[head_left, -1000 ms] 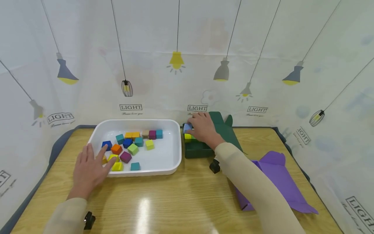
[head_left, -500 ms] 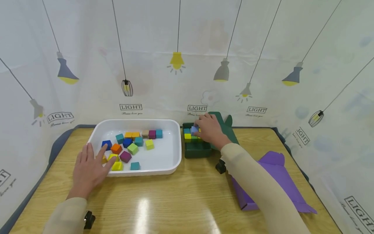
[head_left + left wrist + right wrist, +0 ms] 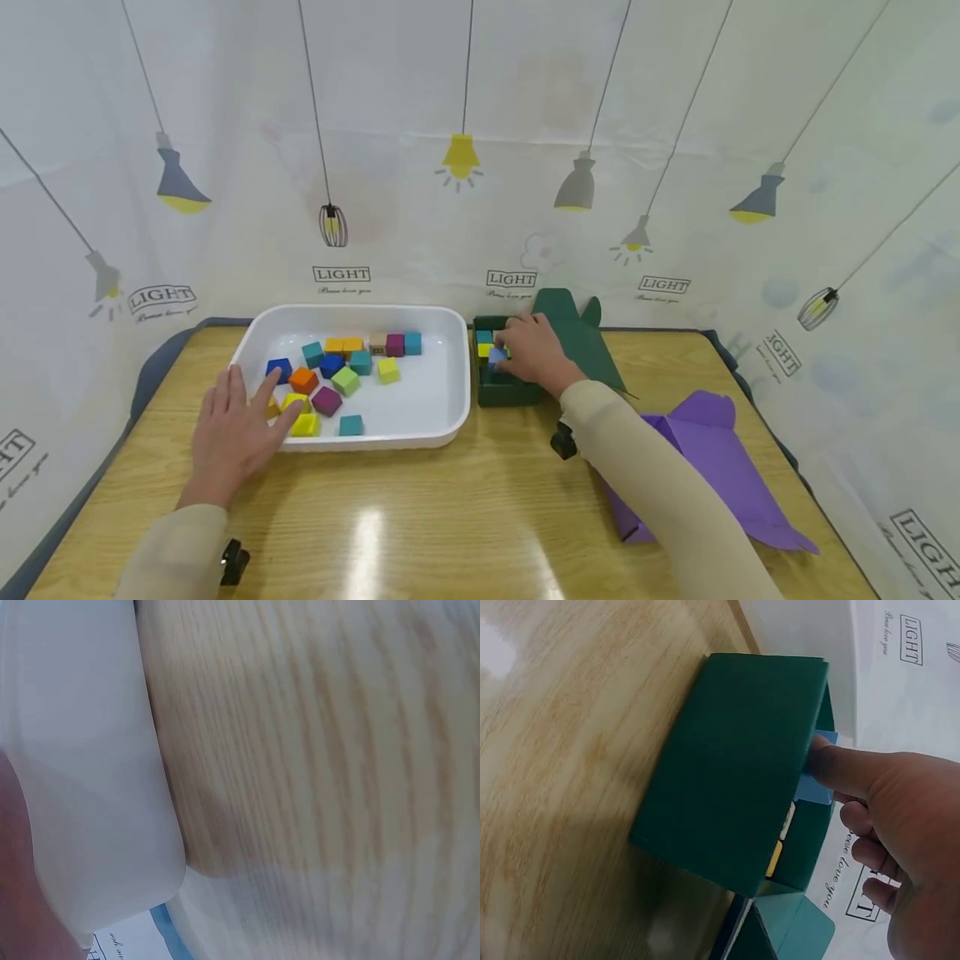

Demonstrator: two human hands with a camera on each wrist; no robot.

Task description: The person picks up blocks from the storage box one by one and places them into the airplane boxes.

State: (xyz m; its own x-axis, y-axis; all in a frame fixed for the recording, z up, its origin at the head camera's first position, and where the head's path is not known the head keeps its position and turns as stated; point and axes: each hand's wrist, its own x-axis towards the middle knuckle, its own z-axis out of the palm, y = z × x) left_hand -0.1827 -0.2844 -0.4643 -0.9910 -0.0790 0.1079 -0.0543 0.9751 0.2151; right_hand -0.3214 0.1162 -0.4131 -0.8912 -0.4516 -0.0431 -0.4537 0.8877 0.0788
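Note:
Inside the open green cardboard box [image 3: 510,397], my right hand [image 3: 534,350] pinches a light blue cube [image 3: 497,358] between thumb and fingers. The right wrist view shows the same blue cube [image 3: 815,789] at the box's rim, under the thumb. Teal and yellow cubes show beside it in the box; the hand hides part of the interior. At the left, my left hand [image 3: 236,429] lies with spread fingers over the near left corner of the white tray [image 3: 420,408], near the yellow cubes [image 3: 305,425]. Colored cubes, several of them, lie in that tray.
The green box's lid [image 3: 573,337] stands folded back to the right. An open purple box [image 3: 705,458] lies on the wooden table [image 3: 420,517] at the right, partly under my right forearm. A printed curtain [image 3: 405,183] hangs behind the table.
My right hand moved the light blue cube from the box's back left corner to the right, then back left and toward the front. The left hand stays at the tray.

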